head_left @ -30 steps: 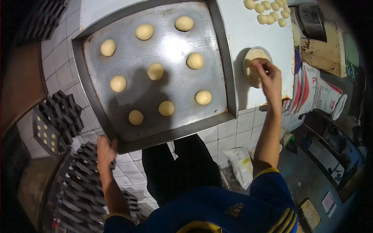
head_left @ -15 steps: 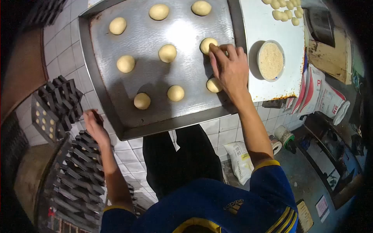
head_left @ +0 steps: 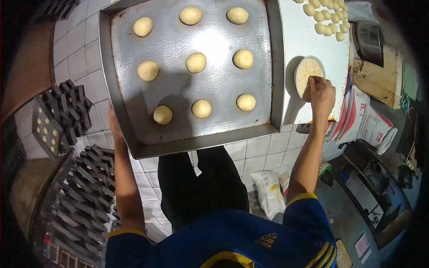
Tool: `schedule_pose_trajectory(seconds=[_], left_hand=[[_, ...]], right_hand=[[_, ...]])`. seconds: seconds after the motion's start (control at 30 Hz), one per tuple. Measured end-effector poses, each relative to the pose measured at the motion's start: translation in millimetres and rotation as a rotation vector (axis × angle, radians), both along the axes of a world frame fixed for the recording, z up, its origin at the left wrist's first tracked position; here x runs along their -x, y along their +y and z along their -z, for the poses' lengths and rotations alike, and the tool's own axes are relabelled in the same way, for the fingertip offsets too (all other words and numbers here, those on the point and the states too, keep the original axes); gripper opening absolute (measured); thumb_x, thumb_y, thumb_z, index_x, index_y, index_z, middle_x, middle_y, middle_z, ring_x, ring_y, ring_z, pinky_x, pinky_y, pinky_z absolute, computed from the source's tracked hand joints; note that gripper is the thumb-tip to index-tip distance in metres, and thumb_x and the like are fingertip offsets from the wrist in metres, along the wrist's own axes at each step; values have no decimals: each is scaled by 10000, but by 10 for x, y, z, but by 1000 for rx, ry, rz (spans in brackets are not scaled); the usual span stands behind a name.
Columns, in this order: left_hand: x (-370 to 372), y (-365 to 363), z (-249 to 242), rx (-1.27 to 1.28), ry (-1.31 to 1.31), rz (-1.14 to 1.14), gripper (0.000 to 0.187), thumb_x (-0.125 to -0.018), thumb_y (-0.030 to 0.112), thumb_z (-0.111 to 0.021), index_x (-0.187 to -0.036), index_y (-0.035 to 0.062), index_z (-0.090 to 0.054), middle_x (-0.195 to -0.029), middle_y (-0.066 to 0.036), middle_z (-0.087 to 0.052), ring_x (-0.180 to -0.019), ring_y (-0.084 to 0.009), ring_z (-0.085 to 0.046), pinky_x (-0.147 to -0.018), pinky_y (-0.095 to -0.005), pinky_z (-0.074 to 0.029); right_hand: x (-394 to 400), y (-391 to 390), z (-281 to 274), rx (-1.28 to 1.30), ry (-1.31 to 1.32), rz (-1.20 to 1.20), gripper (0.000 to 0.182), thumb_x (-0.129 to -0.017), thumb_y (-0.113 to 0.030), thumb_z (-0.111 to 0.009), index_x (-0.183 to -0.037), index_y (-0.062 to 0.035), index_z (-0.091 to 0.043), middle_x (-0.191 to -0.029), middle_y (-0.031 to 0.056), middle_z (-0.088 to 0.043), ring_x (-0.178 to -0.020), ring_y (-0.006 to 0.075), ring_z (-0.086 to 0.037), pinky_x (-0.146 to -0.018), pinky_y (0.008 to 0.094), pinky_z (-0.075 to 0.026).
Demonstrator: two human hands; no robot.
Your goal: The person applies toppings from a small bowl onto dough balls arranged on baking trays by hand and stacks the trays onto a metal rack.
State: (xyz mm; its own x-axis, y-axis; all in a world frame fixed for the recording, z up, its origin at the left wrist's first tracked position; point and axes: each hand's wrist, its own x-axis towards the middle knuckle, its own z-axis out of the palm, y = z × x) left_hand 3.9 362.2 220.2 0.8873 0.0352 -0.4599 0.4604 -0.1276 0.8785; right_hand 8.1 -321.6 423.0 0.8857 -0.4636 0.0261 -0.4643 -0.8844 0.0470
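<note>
Several round dough balls, one of them a ball [head_left: 196, 63] near the middle, lie spaced out in rows on a large metal tray [head_left: 210, 143]. On the white surface to its right stands a round bowl [head_left: 308, 69] of pale crumbs. My right hand [head_left: 322, 96] is over that bowl with its fingers pinched together at the crumbs; whatever they hold is too small to make out. At the tray's left outer side is my left hand [head_left: 115, 123], its fingers mostly hidden by the tray wall.
Small dough pieces [head_left: 327, 17] cluster at the top of the white surface [head_left: 292, 40]. Stacked dark trays [head_left: 85, 187] stand at lower left. Sacks [head_left: 366, 120] lie at right, and another sack [head_left: 269, 194] rests on the floor.
My right hand has gone from a dough ball at the tray's right side to the crumb bowl. My left hand has moved up against the tray's left side.
</note>
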Motion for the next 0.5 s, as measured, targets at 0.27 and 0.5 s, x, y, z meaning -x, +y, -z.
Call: schedule_pose_trajectory(seconds=[0.27, 0.5], left_hand=[[-5, -341, -333, 134, -107, -145, 483, -1191, 411, -442, -1320, -32, -585, -1041, -96, -668, -914, -179, -668, -767, -367, -563], [19, -453, -314, 93, -110, -228, 479, -1205, 420, -409, -1263, -15, -601, -1029, -89, -693, -864, -159, -672, -746, -337, -573]], right_hand=[[27, -26, -29, -241, -105, 36, 298, -980, -327, -749, -1108, -74, -840, -1078, 186, -767, -1022, 395, -707, -917, 468, -560], [20, -130, 44, -244, -94, -23, 304, -967, -296, -793, -1101, -27, -840, -1029, 164, -785, -914, 320, -725, -833, 419, -560]])
